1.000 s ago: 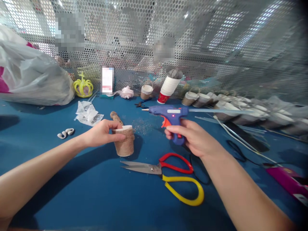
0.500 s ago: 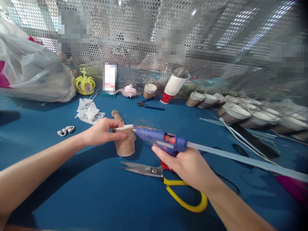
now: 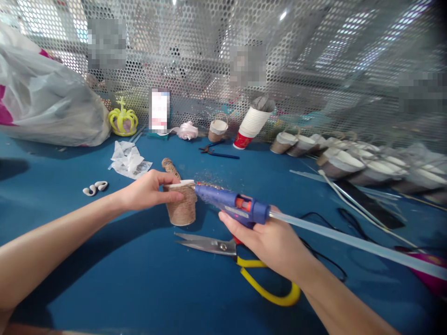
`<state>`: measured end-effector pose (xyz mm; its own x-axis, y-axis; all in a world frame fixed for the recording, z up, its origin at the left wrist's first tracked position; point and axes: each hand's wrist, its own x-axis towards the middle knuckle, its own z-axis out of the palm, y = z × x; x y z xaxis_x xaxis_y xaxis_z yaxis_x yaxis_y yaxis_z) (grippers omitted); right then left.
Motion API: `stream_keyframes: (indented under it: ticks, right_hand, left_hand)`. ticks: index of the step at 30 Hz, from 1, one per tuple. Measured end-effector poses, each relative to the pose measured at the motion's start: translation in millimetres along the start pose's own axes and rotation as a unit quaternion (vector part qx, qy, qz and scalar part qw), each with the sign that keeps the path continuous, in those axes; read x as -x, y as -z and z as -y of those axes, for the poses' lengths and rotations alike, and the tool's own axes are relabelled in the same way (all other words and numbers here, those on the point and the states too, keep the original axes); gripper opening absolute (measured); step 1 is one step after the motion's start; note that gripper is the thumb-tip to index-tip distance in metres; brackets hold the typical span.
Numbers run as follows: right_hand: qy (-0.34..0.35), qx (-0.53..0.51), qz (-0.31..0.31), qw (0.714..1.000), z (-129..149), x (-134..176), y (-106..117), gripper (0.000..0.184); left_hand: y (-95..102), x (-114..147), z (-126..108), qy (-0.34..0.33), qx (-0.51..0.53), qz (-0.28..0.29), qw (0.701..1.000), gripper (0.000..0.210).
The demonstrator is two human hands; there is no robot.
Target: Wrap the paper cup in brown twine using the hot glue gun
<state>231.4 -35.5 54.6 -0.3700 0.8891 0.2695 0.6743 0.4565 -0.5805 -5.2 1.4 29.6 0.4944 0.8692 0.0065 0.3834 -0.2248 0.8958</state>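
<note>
Plastic bag point(image 3: 52, 97), one, magenta patches. Left hand point(image 3: 150, 190) of the person: fingers pinching the rim of a twine-wrapped cup point(image 3: 181, 209), upright on the worktop point(image 3: 122, 279). Scissors point(image 3: 228, 249), one pair, red and yellow handles, nearer the person. Glue gun point(image 3: 226, 201), blue, nozzle at the cup's right edge; white label point(image 3: 236, 212), too blurred to read. Paper cups point(image 3: 254, 123), stacked, tilted; gold markings on red, illegible. Right hand point(image 3: 270, 242): fingers wrapped round the glue gun. Small cups point(image 3: 337, 163), clustered, far right.
</note>
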Motion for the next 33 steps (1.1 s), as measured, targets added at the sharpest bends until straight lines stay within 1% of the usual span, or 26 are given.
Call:
stream_keyframes:
  ticks: [4, 7, 18, 24, 30, 33]
  right_hand:
    - [-0.039, -0.014, 0.018, 0.999, 3.6, -0.1, 1.6, 0.021]
    - [-0.052, -0.023, 0.030, 0.998, 5.9, -0.2, 3.1, 0.023]
    - [-0.060, -0.019, 0.031, 0.998, 5.0, 2.4, 4.9, 0.027]
    - [-0.049, -0.028, 0.030, 0.998, 5.8, 3.0, 4.9, 0.023]
    - [-0.043, -0.031, 0.030, 0.998, 9.3, 0.9, 4.4, 0.028]
    - [-0.037, -0.020, 0.034, 0.999, 8.7, 0.9, 4.2, 0.027]
  left_hand:
    - [-0.4, 0.2, -1.7, 0.004, -0.010, -0.002, 1.000, 0.027]
    - [-0.4, 0.5, -2.4, 0.008, -0.012, 0.000, 1.000, 0.027]
    - [-0.6, -0.3, -4.3, 0.005, -0.019, -0.001, 1.000, 0.026]
    - [-0.3, 0.5, -1.9, 0.008, -0.022, -0.005, 1.000, 0.026]
    - [-0.1, 0.0, -3.0, -0.001, -0.021, -0.004, 1.000, 0.027]
    - [0.2, 0.0, -2.5, 0.000, -0.019, -0.005, 1.000, 0.026]
